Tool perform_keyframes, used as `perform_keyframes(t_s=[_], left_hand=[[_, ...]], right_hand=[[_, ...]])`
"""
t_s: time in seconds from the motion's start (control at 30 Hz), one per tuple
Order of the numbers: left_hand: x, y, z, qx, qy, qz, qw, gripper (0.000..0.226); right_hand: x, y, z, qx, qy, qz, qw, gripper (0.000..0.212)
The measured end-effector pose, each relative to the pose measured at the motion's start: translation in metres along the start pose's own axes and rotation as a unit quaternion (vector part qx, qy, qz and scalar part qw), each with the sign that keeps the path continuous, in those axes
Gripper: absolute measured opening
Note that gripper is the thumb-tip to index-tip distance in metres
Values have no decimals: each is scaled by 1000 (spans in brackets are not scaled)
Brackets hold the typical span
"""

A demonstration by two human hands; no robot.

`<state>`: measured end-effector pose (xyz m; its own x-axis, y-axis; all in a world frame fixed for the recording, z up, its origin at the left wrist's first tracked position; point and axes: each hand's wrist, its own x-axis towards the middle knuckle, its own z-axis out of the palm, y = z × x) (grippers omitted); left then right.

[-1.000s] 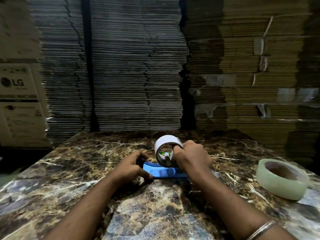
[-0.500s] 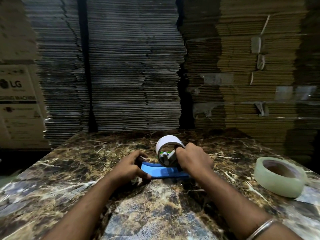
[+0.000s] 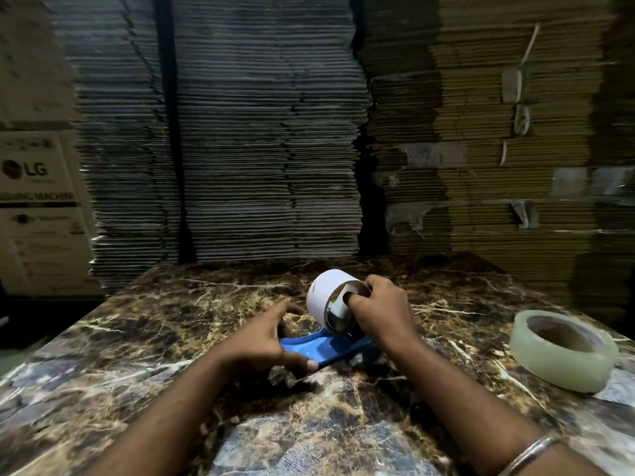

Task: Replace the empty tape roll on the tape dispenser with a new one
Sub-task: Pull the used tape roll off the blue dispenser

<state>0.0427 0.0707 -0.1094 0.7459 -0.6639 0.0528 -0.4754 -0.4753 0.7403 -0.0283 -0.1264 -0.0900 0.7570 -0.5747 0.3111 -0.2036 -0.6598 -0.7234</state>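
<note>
Marble tabletop [image 3: 144, 365] before flattened cardboard stacks [image 3: 268, 149]

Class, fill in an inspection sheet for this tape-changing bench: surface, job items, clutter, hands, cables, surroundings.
Surface: marble table, dark and veined.
Job items: white empty roll above the blue dispenser; new roll lying flat at the right, untouched.
Clutter: nothing seen.
Hands: left hand holds the dispenser's handle end; right hand grips the empty roll, thumb inside its core.
Cables: nothing seen.
Surroundings: cardboard stacks behind; LG box at the left.
</note>
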Motion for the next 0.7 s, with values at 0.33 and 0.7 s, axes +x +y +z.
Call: perform_keyframes(t_s=[0.33, 0.7], left_hand=[[7, 5, 8, -175, 107, 27, 978, 39], [1, 27, 14, -279, 159, 66, 945, 23]], right_hand=[[6, 5, 10, 78, -15, -41, 996, 6], [2, 2, 29, 262, -152, -98, 948, 33]])
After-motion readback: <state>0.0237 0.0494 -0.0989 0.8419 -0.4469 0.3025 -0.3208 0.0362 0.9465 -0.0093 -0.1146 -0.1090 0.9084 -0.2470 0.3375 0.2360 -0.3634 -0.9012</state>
